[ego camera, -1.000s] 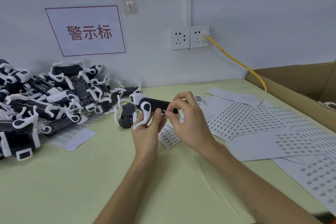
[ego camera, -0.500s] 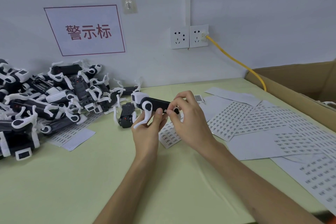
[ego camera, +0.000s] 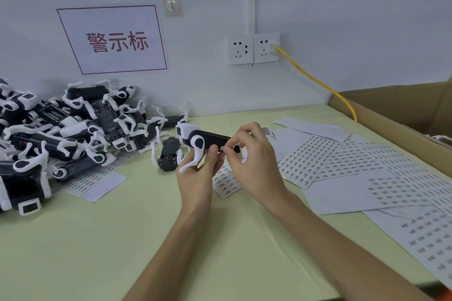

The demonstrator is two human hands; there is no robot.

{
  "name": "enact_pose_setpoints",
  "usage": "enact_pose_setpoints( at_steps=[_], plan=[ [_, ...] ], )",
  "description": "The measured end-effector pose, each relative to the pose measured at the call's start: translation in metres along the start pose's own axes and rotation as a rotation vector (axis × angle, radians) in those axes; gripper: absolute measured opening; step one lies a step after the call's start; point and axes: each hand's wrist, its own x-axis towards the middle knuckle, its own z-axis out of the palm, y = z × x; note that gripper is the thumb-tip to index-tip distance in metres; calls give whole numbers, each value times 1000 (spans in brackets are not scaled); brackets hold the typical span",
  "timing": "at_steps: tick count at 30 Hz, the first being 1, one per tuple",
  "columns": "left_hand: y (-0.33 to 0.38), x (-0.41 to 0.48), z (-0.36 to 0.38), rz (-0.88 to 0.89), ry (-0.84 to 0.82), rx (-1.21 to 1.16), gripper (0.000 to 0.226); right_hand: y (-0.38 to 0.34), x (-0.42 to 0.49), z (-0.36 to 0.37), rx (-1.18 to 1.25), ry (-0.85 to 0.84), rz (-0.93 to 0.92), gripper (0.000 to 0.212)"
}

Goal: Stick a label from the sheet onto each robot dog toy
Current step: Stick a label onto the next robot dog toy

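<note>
My left hand (ego camera: 197,176) grips a black and white robot dog toy (ego camera: 204,140) from below, lifted above the table's middle. My right hand (ego camera: 254,164) pinches the toy's right end, thumb and forefinger pressed against its black body where a small white label shows. A label sheet (ego camera: 225,182) lies on the table just under both hands. Another robot dog toy (ego camera: 168,154) lies on the table left of my hands. A big pile of robot dog toys (ego camera: 61,134) fills the left side.
Several label sheets (ego camera: 354,168) spread over the right half of the pale green table (ego camera: 97,239). A cardboard box (ego camera: 403,120) stands at the right edge. A yellow cable (ego camera: 318,80) runs from a wall socket (ego camera: 266,47) down behind the box.
Both hands stay on the toy at the same spot; my right thumb and forefinger shift slightly along its right end.
</note>
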Motion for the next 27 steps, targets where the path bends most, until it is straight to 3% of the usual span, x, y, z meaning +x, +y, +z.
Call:
enact_pose_setpoints(
  at_steps=[10,19,27],
  plan=[
    [-5,2,-2,-10,4,9,27,-1,-1,0,39,53,30,16],
    [-5,1,-1,-31,18,40,20,-1,5,-5,161,26,224,13],
    [0,-1,2,-113,21,-33,19,2,7,-8,167,-20,249,45]
  ],
)
